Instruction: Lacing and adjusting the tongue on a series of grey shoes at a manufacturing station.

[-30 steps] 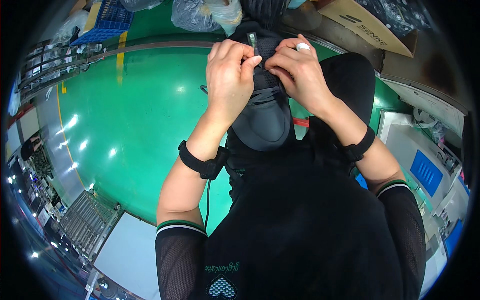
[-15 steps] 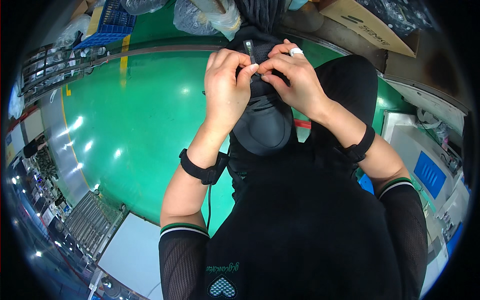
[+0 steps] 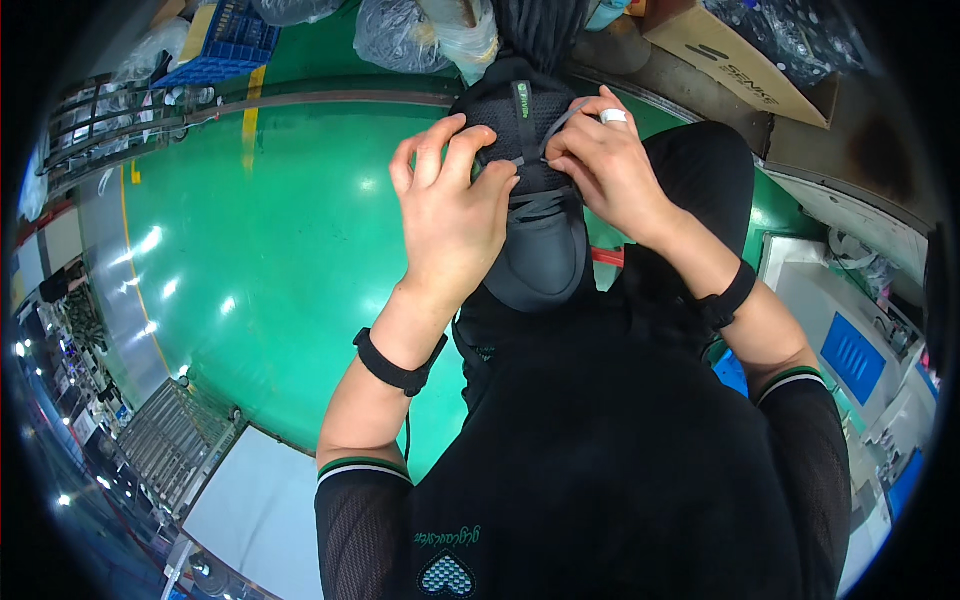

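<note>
A black, round-toed shoe points toe-first at the person's black fabric shirt, seemingly keeping its lacing reachable; fingers of the right hand pinch a thin grey lace; those of the left hand curve loosely apart, any hold uncertain.

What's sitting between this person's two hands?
In the head view, the tongue of the black shoe, with its narrow dark label strip, lies between the left hand and the right hand.
</note>
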`<state>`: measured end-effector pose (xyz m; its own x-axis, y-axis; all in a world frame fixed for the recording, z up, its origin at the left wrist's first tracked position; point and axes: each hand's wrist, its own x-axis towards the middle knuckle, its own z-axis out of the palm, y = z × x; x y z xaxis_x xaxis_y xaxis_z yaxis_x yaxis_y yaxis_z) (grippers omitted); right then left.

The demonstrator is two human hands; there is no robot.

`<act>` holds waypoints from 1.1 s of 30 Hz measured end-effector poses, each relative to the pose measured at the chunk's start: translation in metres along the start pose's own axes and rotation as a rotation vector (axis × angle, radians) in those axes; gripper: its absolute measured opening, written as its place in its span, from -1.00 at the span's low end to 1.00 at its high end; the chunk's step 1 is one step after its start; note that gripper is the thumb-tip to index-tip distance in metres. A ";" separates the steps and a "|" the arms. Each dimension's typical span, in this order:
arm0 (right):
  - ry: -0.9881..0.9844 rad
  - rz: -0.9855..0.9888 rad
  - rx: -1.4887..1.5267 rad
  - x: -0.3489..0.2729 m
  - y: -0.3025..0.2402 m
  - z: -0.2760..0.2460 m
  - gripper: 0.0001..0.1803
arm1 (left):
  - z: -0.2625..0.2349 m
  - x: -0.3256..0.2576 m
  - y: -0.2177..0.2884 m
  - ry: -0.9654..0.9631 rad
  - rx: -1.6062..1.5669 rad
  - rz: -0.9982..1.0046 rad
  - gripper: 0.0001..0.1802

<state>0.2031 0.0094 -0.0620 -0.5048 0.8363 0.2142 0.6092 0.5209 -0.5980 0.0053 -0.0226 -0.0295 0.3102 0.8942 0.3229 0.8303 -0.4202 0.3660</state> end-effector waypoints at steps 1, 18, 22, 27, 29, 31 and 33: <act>-0.004 -0.004 -0.001 0.000 0.002 -0.002 -0.87 | 0.000 0.001 0.001 0.001 0.028 0.002 -0.89; 0.104 0.126 0.073 0.015 -0.017 0.007 -0.68 | 0.007 0.002 0.000 0.019 -0.010 -0.125 -0.86; 0.138 0.143 0.080 0.013 -0.022 0.015 -0.63 | 0.011 0.001 -0.003 0.006 -0.074 -0.188 -0.84; 0.160 0.113 0.058 0.013 -0.020 0.013 -0.79 | 0.028 0.002 0.002 0.062 -0.186 -0.273 -0.85; 0.187 0.085 0.000 0.015 -0.019 0.010 -0.85 | 0.033 -0.001 0.000 0.079 -0.247 -0.321 -0.86; 0.212 0.057 -0.055 0.015 -0.017 0.002 -0.89 | 0.033 -0.005 -0.003 0.215 -0.271 -0.278 -0.88; 0.302 0.171 0.234 0.013 -0.010 -0.014 -0.89 | 0.018 -0.011 -0.006 0.294 -0.167 -0.274 -0.89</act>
<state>0.1986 0.0174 -0.0422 -0.1849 0.9381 0.2927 0.4961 0.3462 -0.7963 0.0048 -0.0275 -0.0509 -0.0760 0.9042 0.4203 0.7698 -0.2147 0.6011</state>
